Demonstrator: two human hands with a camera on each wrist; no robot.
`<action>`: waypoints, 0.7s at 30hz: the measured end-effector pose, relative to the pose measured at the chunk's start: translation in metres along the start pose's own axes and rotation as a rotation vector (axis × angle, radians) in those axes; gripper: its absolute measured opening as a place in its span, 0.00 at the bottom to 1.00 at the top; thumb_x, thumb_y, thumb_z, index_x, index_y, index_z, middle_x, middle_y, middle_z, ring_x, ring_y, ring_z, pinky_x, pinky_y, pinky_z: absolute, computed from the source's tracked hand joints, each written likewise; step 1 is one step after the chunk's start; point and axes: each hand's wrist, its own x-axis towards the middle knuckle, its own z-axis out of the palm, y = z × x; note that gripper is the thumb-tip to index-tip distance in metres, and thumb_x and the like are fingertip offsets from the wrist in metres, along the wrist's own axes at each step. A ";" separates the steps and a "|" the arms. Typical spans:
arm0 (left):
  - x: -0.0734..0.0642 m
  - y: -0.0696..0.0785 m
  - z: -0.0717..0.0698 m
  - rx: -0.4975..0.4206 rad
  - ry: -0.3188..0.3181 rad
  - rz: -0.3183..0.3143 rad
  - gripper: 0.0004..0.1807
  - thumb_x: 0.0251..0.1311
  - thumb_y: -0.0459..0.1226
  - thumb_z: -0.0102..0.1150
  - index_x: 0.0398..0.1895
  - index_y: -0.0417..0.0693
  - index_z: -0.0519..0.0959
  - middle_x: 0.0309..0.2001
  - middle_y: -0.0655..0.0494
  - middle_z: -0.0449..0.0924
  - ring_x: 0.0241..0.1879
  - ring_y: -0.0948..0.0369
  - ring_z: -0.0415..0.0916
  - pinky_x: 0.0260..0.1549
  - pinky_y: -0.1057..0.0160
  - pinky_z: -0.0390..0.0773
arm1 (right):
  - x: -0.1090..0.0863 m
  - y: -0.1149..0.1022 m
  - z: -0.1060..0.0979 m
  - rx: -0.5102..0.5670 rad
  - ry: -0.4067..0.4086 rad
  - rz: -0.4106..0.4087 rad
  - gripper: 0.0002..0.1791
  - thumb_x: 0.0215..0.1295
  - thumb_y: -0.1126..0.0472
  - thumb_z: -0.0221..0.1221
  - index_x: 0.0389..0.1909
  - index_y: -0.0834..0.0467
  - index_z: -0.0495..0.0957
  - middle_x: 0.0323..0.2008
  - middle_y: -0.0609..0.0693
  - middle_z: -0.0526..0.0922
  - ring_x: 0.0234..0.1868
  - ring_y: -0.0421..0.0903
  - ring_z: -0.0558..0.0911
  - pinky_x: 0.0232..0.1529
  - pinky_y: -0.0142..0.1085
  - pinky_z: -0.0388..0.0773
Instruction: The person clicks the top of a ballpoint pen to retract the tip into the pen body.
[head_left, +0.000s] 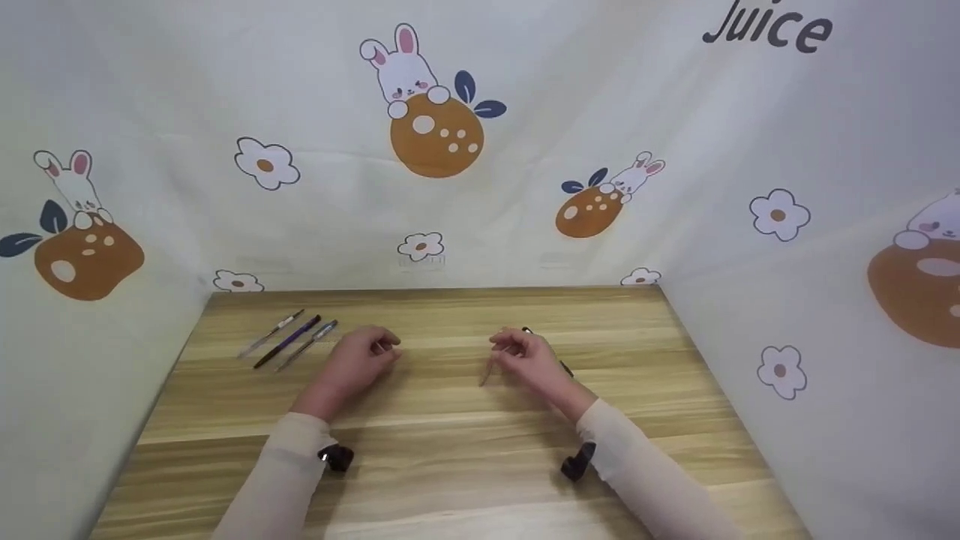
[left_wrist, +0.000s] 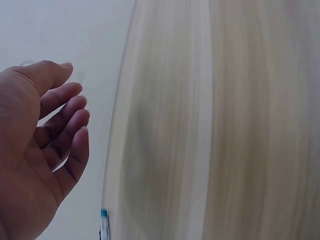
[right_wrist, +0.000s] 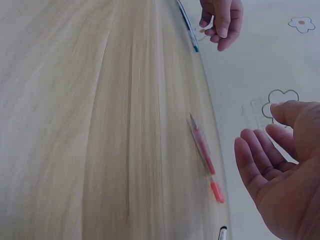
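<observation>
1. The red pen (right_wrist: 202, 151) lies on the wood-grain tabletop (head_left: 450, 465), below the right hand (head_left: 529, 360), which hides its far part in the head view.
2. Its long axis slants: the tip points toward the person and leftward, the other end away and rightward.
3. The right hand is clearly nearer; its fingers curve loosely, thumb apart from them, holding nothing, and the right wrist view shows a gap to the pen.
4. The left hand (head_left: 364, 360) curls loosely too, grasping nothing, just beside the blue-ended pen (head_left: 307, 346).
</observation>
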 end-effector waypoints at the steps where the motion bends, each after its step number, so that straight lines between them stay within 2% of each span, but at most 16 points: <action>1: 0.001 0.004 0.005 -0.017 -0.008 -0.002 0.12 0.74 0.37 0.70 0.55 0.40 0.87 0.46 0.53 0.85 0.47 0.55 0.81 0.53 0.48 0.83 | -0.001 0.002 -0.003 0.003 0.005 0.002 0.12 0.75 0.68 0.69 0.54 0.68 0.87 0.46 0.61 0.89 0.43 0.45 0.83 0.45 0.30 0.80; 5: 0.005 0.015 0.023 -0.053 -0.038 0.008 0.11 0.74 0.36 0.71 0.53 0.41 0.88 0.43 0.56 0.85 0.45 0.57 0.80 0.50 0.52 0.82 | -0.007 0.009 -0.011 0.017 0.028 0.018 0.13 0.74 0.70 0.69 0.55 0.73 0.85 0.46 0.65 0.88 0.42 0.43 0.82 0.44 0.29 0.79; 10: 0.008 0.028 0.039 -0.078 -0.069 0.034 0.08 0.73 0.35 0.70 0.51 0.43 0.89 0.41 0.57 0.84 0.43 0.59 0.79 0.48 0.53 0.82 | -0.015 0.015 -0.020 0.020 0.056 0.074 0.14 0.74 0.69 0.68 0.56 0.72 0.84 0.44 0.59 0.89 0.40 0.42 0.82 0.42 0.30 0.80; 14: 0.010 0.036 0.047 -0.079 -0.093 0.058 0.08 0.73 0.36 0.70 0.50 0.45 0.89 0.41 0.57 0.83 0.43 0.59 0.79 0.48 0.54 0.82 | -0.020 0.017 -0.023 0.028 0.077 0.115 0.15 0.73 0.68 0.68 0.56 0.71 0.85 0.45 0.57 0.89 0.41 0.43 0.82 0.42 0.31 0.80; 21: 0.013 0.044 0.057 -0.088 -0.109 0.063 0.08 0.74 0.35 0.70 0.51 0.42 0.89 0.39 0.57 0.83 0.42 0.59 0.79 0.47 0.53 0.82 | -0.022 0.020 -0.025 0.049 0.089 0.130 0.16 0.73 0.67 0.68 0.56 0.72 0.84 0.46 0.58 0.90 0.43 0.43 0.84 0.44 0.31 0.80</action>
